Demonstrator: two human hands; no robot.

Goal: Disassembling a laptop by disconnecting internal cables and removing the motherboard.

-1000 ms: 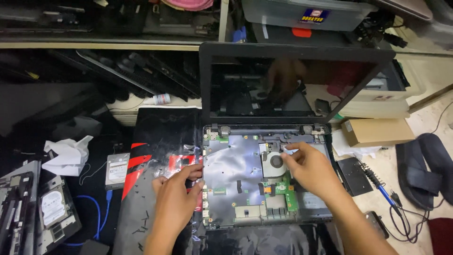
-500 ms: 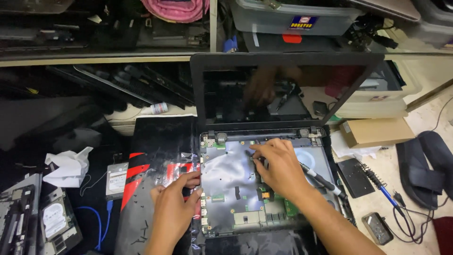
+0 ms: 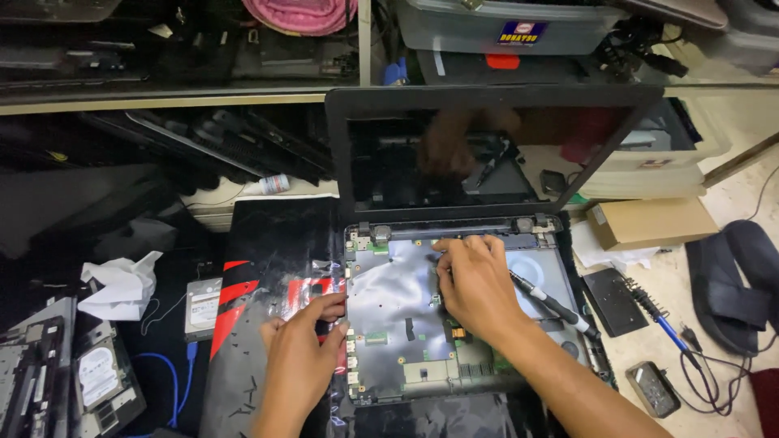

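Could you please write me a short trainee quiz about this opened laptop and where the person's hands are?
1. True or false: the laptop's screen is folded shut over the base.
2. Which hand rests on the left edge of the laptop base? A) left hand B) right hand
3. What tool lies under the right hand, pointing down to the right?

Key:
1. False; the screen stands open and dark.
2. A; the right hand is on the silver-shielded motherboard.
3. A black screwdriver.
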